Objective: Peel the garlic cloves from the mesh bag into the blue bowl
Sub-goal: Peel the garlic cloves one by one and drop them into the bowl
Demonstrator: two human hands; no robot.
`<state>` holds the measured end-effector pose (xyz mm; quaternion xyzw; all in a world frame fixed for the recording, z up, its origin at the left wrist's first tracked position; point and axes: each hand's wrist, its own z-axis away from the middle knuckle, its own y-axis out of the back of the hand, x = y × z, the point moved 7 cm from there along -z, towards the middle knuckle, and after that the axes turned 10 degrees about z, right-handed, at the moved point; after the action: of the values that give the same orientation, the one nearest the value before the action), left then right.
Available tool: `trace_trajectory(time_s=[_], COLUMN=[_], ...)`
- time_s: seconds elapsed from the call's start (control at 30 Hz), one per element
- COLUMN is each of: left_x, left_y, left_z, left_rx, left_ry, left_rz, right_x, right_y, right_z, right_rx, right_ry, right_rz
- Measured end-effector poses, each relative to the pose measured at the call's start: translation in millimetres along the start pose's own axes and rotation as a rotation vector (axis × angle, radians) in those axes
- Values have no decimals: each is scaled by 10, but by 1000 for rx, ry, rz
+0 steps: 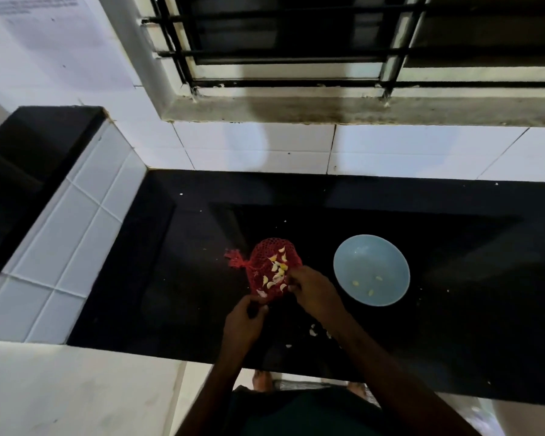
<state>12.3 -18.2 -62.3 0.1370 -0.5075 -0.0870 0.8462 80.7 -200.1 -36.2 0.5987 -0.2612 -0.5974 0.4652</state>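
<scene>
A red mesh bag [265,262] lies on the black counter [453,262] with several pale garlic cloves [277,267] on it. My left hand [244,320] is at the bag's near edge, fingers curled at the mesh. My right hand [312,289] reaches over the bag's right side, its fingertips at the cloves; what they pinch is hidden. To the right stands the light blue bowl [372,243] with three peeled cloves [370,286] in it.
Scraps of garlic skin [312,332] lie on the counter near its front edge, under my right forearm. A white tiled wall and a barred window [296,58] rise behind. A raised tiled ledge [76,231] bounds the counter on the left.
</scene>
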Motion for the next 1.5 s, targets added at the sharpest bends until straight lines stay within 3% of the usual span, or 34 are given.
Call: trace_trajectory(time_s=[0.27,0.7,1.2,1.5], left_x=[-152,-47,24,6], left_y=[199,5,-193,-299], left_z=[-58,-165,-97,-66], left_rx=[-36,-152,-150,-139], left_ry=[1,-51,-10,14], left_rz=[-29,14,-25,-43], right_x=[-83,111,232,354], right_y=[-306,-260,-432,-195], right_z=[-95,-45,13,118], right_rx=[-33,8,-143,69], right_ry=[-25,-210,-200,-243], right_rz=[122,-115,-63,-230])
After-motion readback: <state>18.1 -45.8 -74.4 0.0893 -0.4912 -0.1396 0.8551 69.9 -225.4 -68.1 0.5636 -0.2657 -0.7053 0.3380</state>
